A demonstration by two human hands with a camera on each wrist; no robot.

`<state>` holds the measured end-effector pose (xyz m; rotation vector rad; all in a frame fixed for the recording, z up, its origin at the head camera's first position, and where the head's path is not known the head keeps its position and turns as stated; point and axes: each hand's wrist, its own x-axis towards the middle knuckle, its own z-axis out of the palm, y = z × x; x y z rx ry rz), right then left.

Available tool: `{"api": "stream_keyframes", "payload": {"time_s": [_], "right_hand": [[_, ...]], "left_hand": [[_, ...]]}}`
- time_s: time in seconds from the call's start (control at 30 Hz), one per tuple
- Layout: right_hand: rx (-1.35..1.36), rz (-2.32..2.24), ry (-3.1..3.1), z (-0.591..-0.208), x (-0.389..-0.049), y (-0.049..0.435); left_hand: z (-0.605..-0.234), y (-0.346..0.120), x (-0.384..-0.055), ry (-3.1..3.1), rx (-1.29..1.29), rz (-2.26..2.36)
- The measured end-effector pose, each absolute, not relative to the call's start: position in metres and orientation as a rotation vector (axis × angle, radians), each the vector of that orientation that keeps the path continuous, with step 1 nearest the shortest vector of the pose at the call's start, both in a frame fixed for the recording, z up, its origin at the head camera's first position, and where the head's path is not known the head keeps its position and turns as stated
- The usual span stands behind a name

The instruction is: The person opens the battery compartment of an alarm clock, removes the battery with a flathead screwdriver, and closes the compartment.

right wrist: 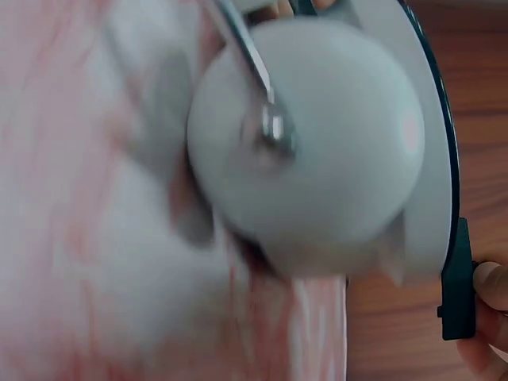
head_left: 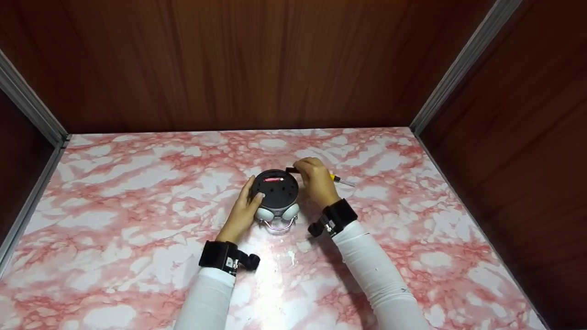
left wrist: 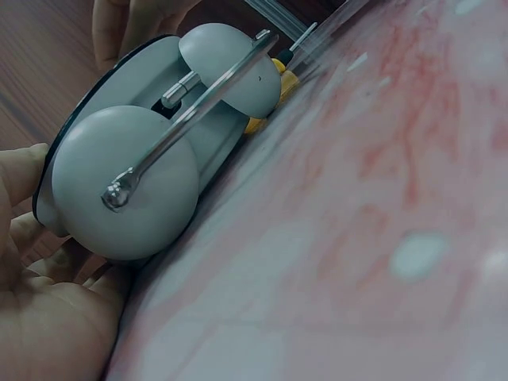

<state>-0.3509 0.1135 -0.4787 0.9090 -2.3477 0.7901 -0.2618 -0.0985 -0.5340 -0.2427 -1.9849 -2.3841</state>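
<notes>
A twin-bell alarm clock lies with its black back facing up and its bells and handle toward me. In its open battery compartment sits a red battery. My left hand grips the clock's left side, thumb over the back's rim. At the clock's upper right, my right hand pinches a small black battery cover near the rim. The left wrist view shows the pale bells and metal handle close up.
A yellow and black screwdriver lies on the table just beyond my right hand, partly hidden by it. The red-and-white marbled tabletop is bounded by brown wood-look panels at the back and sides.
</notes>
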Motion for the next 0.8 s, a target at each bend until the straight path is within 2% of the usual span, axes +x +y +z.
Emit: {"api": "stream_keyframes", "payload": {"time_s": [0.37,0.8], "right_hand": [[0.686,0.933,-2.466,-0.484,-0.351,0.146],[0.688,0.774,-2.454,-0.488,-0.366,0.19]], "left_hand": [[-0.514,-0.099,-0.25,-2.013,-0.235,-2.369],[-0.515,-0.099,-0.251,-1.993,-0.236,-2.391]]}}
